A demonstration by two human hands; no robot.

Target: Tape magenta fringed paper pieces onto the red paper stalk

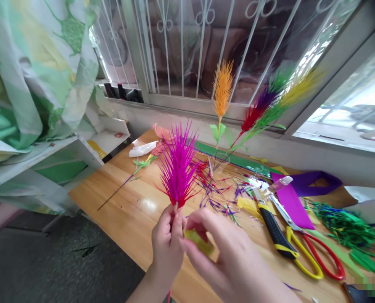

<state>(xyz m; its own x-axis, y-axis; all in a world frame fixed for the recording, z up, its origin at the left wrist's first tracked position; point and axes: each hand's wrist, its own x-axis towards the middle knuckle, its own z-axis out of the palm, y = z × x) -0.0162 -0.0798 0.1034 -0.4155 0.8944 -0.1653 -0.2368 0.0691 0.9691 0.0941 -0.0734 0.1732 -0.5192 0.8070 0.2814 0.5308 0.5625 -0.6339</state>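
My left hand [168,237] is closed round the stem of an artificial flower spike [178,166], just under its head. The spike stands upright, with bristly magenta strands and a red base. The stem's red lower end shows below my wrist. Close beside it, my right hand [228,252] curls its thumb and fingers about a small yellow roll of tape [199,243], partly hidden by the fingers. The right fingertips are near the stem, just below the flower head.
On the wooden table [127,227] lie scissors [324,256], a utility knife [274,229], coloured strand clippings [212,193] and a finished pink flower [143,162]. An orange spike [223,88] and multicoloured spikes [257,111] stand at the back, before the barred window. White shelves [45,162] are at left.
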